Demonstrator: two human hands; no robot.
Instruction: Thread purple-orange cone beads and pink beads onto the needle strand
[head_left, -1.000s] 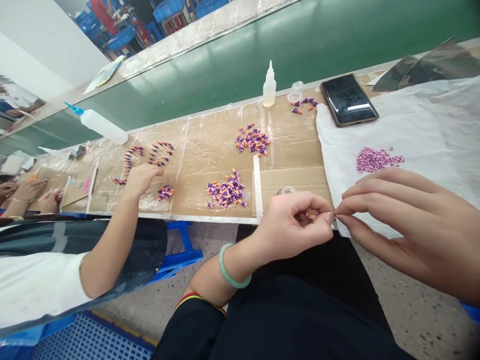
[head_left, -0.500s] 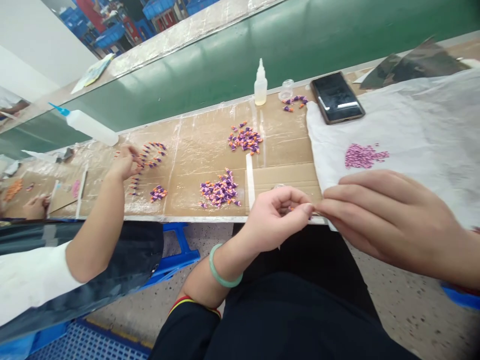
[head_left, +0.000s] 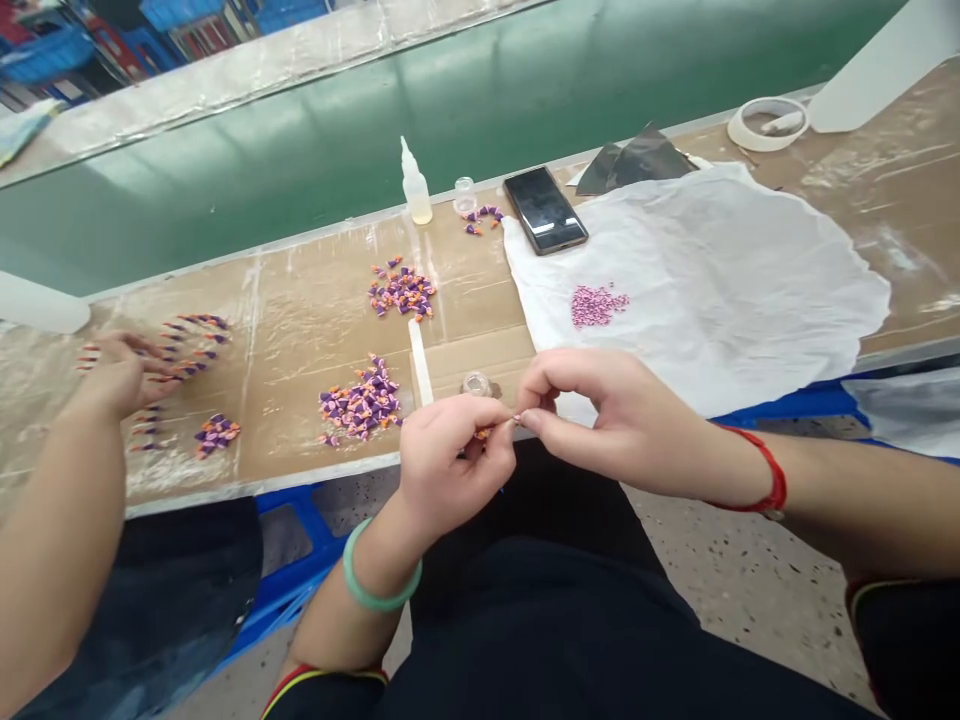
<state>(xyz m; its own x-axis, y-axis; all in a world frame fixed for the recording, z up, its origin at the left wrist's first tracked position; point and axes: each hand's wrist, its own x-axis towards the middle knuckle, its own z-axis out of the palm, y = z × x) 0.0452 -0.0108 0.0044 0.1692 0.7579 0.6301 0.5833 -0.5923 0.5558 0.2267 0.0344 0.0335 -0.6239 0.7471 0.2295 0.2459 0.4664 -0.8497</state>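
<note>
Far left: co-worker's bare hand [head_left: 120,382] at curved rows of small purple-and-orange pointed pieces [head_left: 214,322]. Next, a loose heap of small purple, pink and orange pieces [head_left: 366,403] on film-covered brown cardboard [head_left: 300,300]. Person's left hand [head_left: 454,460]: curled, gripping a small orange piece [head_left: 483,433]. Right hand [head_left: 611,425]: thumb and forefinger pinched, meeting left fingertips; can't tell what's between them. Beyond: tiny pink bits [head_left: 595,306] piled on white cloth [head_left: 712,290].

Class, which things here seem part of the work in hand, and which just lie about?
Probably part of the work:
orange piece in the left hand
right hand, pinched beside it
nearer purple pile
farther purple pile
pink bits on white cloth
perhaps dropper bottle

Probably just lying about:
phone
tape roll
dark sheets
</note>
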